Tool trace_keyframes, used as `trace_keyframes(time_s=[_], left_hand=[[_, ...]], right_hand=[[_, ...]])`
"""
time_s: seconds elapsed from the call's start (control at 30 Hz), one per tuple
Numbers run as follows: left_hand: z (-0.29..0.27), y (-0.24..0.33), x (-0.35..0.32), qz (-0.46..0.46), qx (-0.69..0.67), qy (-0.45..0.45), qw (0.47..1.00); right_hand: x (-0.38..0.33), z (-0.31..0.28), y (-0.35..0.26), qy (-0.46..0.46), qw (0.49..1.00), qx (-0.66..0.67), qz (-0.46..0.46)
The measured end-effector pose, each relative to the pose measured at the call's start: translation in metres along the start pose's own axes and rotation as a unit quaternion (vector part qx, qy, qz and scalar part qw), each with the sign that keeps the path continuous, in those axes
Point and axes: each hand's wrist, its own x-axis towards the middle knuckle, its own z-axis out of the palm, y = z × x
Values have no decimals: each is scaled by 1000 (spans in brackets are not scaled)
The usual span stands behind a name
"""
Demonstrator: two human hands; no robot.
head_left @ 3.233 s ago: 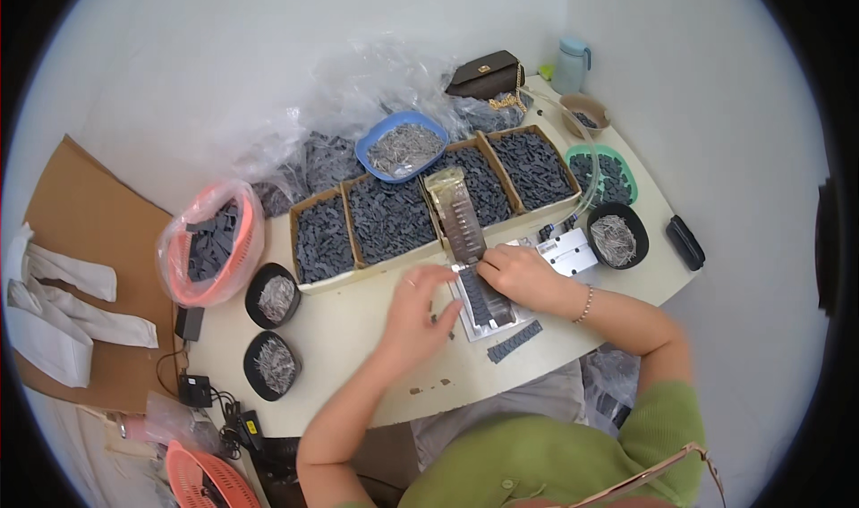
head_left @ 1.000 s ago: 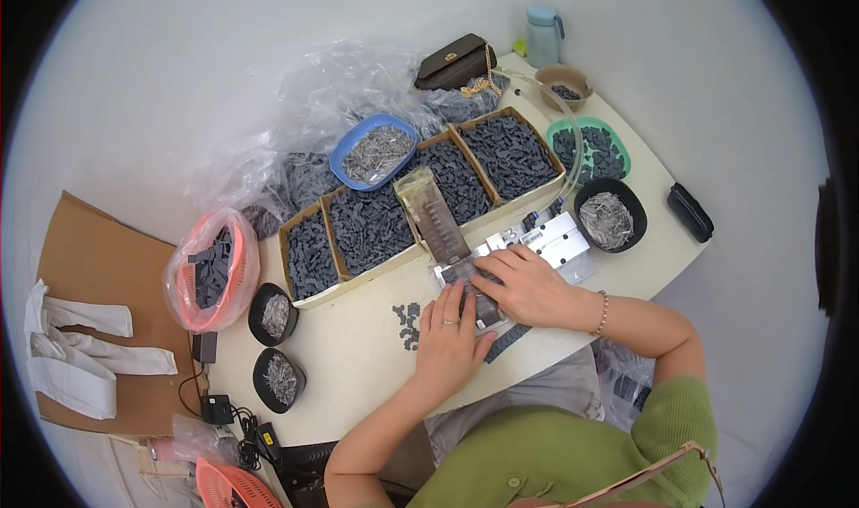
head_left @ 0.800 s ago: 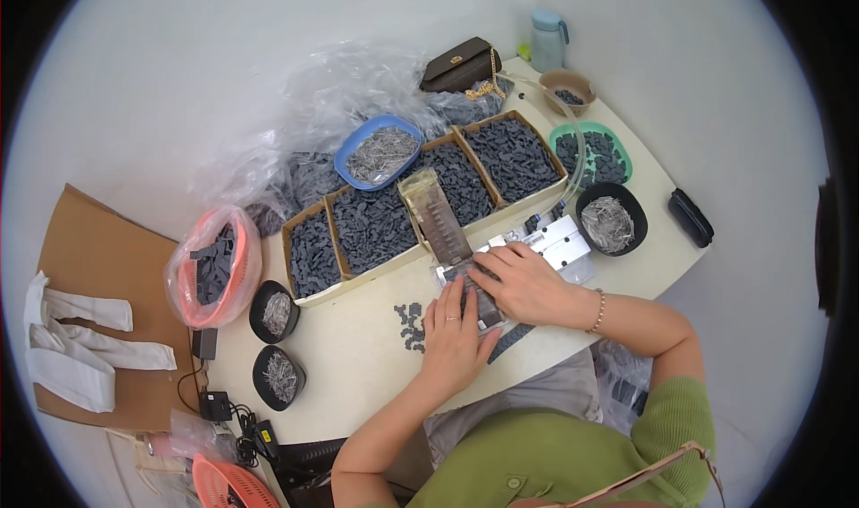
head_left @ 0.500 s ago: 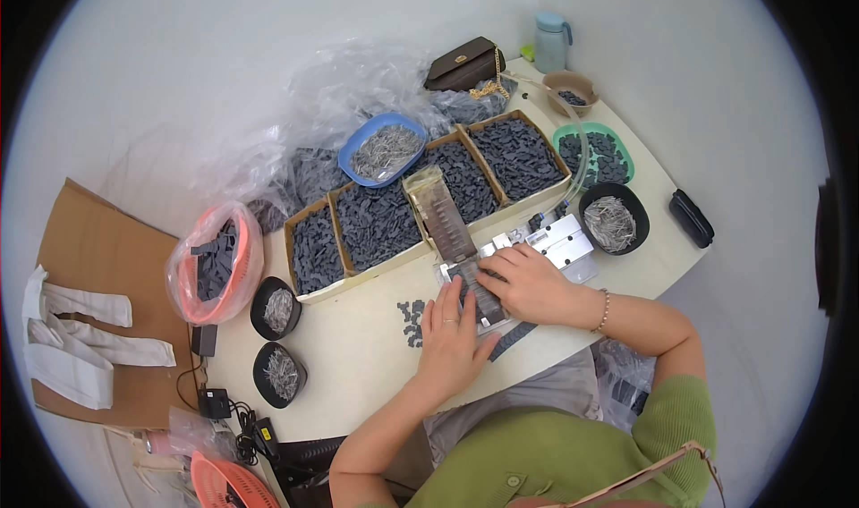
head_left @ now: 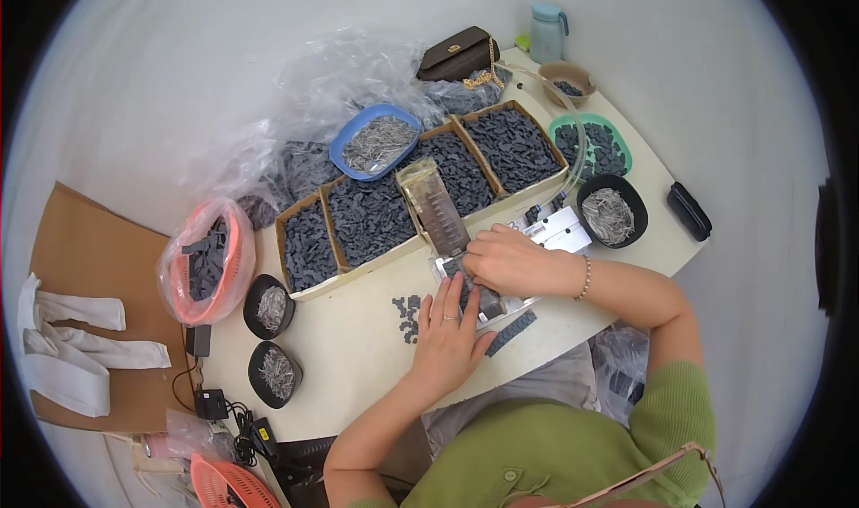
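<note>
1. Since the earliest frame, both hands are sitting closer together over the small metal fixture point(head_left: 488, 298), and a loose cluster of small dark plastic pieces point(head_left: 407, 316) is now lying on the pale surface point(head_left: 358, 356) just left of them.
2. Left hand point(head_left: 447, 334) is lying flat with fingers spread, its fingertips pressing on the dark pieces in the fixture, seemingly to keep them seated.
3. Right hand point(head_left: 506, 259) is curling over the fixture's far end; whether it is pinching anything I cannot tell, as the fingers are hiding it.
4. Slanting down into the fixture, a clear ribbed plastic chute point(head_left: 434, 206) is resting on the cardboard trays point(head_left: 394, 217), apparently feeding parts toward the hands.
5. Those trays are brimming with matte dark grey moulded pieces, standing within easy reach just behind the work.
6. A round black bowl of thin shiny metal pins point(head_left: 611, 211) is sitting beside the right forearm, and a blue oval basket of similar pins point(head_left: 376, 141) is lying behind the trays.
7. Two smaller black bowls of pins point(head_left: 273, 338) are standing at the surface's left edge, with an orange mesh basket lined with crinkled clear film point(head_left: 206, 262) just beyond.
</note>
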Motion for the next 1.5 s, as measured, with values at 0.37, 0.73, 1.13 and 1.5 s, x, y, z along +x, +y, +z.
trace_keyframes(time_s=[0.37, 0.73, 1.13, 1.5], left_hand=[[0, -2, 3, -17, -14, 11, 1000], [1, -6, -6, 22, 56, 2, 998], [-12, -46, -20, 65, -44, 124, 989], [-7, -58, -20, 91, 29, 117, 988]], right_hand=[[6, -15, 7, -98, 993, 67, -7], [91, -36, 49, 200, 972, 103, 71], [80, -40, 29, 283, 947, 111, 107], [-56, 1, -67, 178, 966, -126, -140]])
